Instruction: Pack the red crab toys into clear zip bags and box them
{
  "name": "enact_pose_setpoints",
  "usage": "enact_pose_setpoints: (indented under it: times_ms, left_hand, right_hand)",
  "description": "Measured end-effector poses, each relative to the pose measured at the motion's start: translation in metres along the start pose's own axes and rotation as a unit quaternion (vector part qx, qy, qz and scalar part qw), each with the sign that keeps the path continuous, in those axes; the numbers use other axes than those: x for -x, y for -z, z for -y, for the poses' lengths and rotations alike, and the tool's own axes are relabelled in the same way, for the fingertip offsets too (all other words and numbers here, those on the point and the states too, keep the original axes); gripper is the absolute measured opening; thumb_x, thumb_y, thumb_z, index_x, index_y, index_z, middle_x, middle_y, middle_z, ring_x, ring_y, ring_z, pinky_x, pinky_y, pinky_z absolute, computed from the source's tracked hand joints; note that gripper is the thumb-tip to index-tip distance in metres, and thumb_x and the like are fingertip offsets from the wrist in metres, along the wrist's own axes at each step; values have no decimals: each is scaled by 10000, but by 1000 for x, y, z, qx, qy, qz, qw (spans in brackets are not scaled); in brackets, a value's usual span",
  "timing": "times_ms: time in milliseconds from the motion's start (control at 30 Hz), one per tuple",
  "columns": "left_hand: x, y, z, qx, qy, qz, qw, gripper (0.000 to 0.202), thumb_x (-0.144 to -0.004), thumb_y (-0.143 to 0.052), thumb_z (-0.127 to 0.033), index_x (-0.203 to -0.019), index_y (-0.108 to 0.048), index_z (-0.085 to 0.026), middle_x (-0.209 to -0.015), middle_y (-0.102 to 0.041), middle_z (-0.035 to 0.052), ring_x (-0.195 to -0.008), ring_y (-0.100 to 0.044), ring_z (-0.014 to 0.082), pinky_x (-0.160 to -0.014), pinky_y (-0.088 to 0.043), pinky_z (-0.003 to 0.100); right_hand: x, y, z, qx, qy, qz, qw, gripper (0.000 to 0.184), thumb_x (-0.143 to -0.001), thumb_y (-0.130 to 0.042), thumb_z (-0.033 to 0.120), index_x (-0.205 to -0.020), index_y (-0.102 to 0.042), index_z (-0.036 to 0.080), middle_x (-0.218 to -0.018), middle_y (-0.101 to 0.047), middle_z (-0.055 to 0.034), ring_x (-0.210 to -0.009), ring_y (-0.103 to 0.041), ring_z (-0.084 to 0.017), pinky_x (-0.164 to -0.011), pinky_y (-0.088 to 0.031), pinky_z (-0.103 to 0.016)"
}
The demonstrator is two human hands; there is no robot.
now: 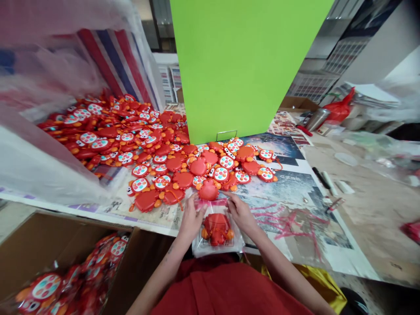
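In front of my body is a clear plastic bag (200,245) with a pink strip along its top. A red crab-shaped toy (217,225) with orange claws lies inside it. My left hand (193,218) pinches the bag's upper left corner, fingers closed. At the upper right corner my right hand (242,212) has its fingers closed on the bag's edge. Just beyond the strip sits another red toy (208,190), back side up, close to my fingertips. More clear bags appear stacked beneath the one I hold.
A heap of red toys (131,135) spills from a white woven sack (78,175) at left. Upright behind them stands a green panel (243,65). A cardboard box (42,232) with bagged toys is at lower left. Markers (321,178) and a metal flask (318,119) lie right.
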State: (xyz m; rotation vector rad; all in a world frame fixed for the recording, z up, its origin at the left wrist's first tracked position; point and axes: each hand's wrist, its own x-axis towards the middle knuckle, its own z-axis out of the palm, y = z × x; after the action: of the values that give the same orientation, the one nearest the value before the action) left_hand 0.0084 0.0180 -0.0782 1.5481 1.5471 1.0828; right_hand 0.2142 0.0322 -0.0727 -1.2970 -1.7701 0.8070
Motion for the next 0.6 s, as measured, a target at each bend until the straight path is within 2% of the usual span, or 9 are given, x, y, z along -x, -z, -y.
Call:
enact_pose_setpoints:
  times_ms: [67, 100, 133, 200, 233, 300, 367, 467, 600]
  left_hand:
    - [0, 0, 7, 75, 102, 57, 990, 602, -850, -568, -435, -1347, -378, -153, -1266, -547, 171, -985, -626, 238, -759, -543, 367]
    - [1, 0, 9, 106, 145, 95, 979, 584, -832, -578, -456, -1306, -422, -152, -1198, -586, 152, -898, -641, 220, -660, -543, 323]
    - [2, 0, 8, 128, 176, 129, 967, 533, -814, -587, -479, -1223, -486, -152, -1112, -621, 126, -826, -643, 204, -584, -524, 285]
    - [5, -1, 4, 156, 198, 160, 954, 420, -783, -601, -520, -997, -558, -161, -965, -655, 81, -748, -632, 183, -497, -478, 234]
    - [6, -2, 0, 167, 198, 162, 952, 399, -770, -607, -535, -918, -548, -169, -927, -664, 70, -738, -631, 180, -477, -463, 220]
    - [8, -3, -7, 190, 195, 159, 949, 402, -757, -610, -550, -894, -519, -183, -929, -682, 71, -763, -643, 192, -461, -454, 213]
    - [9, -4, -12, 208, 189, 169, 945, 422, -760, -610, -541, -974, -515, -190, -980, -692, 87, -849, -658, 222, -474, -470, 222]
    - [10, -6, -16, 195, 154, 182, 951, 435, -798, -577, -496, -1106, -532, -192, -1017, -685, 92, -915, -655, 246, -493, -494, 243]
    - [13, -7, -19, 107, 88, 178, 974, 329, -882, -463, -365, -1145, -578, -203, -886, -666, 46, -626, -615, 167, -512, -502, 274]
  right_hand:
    - [1, 1, 1, -7, 1, -3, 1000, 373, -945, -390, 247, -1286, -539, 239, -837, -639, -39, -637, -605, -170, -676, -515, -328]
    - [1, 2, 1, -7, 2, -2, 1000, 372, -946, -388, 248, -1285, -539, 239, -842, -639, -40, -639, -606, -171, -676, -515, -329]
    - [1, 2, 2, -4, 4, 0, 1000, 370, -947, -386, 247, -1283, -540, 240, -852, -642, -43, -651, -610, -173, -680, -517, -331]
    - [-1, 3, 4, 8, 18, -5, 1000, 369, -948, -385, 239, -1281, -543, 246, -893, -655, -53, -722, -627, -190, -721, -523, -347]
    - [-2, 3, 5, 21, 35, -14, 999, 369, -944, -394, 232, -1281, -546, 248, -927, -663, -62, -790, -634, -206, -763, -522, -366]
    - [-5, 4, 9, 55, 84, -36, 994, 364, -935, -430, 218, -1273, -561, 248, -1025, -671, -83, -947, -618, -241, -868, -497, -417]
    - [-7, 4, 15, 82, 137, -45, 986, 348, -930, -466, 205, -1255, -583, 249, -1074, -675, -87, -1031, -588, -258, -934, -463, -450]
    - [-9, -1, 23, 101, 189, -17, 977, 335, -933, -503, 201, -1251, -593, 257, -1009, -698, -69, -1027, -580, -254, -927, -469, -433]
    - [-8, -13, 31, 170, 216, 6, 961, 424, -918, -522, 185, -1336, -541, 253, -1059, -697, -83, -1074, -555, -272, -940, -455, -451]
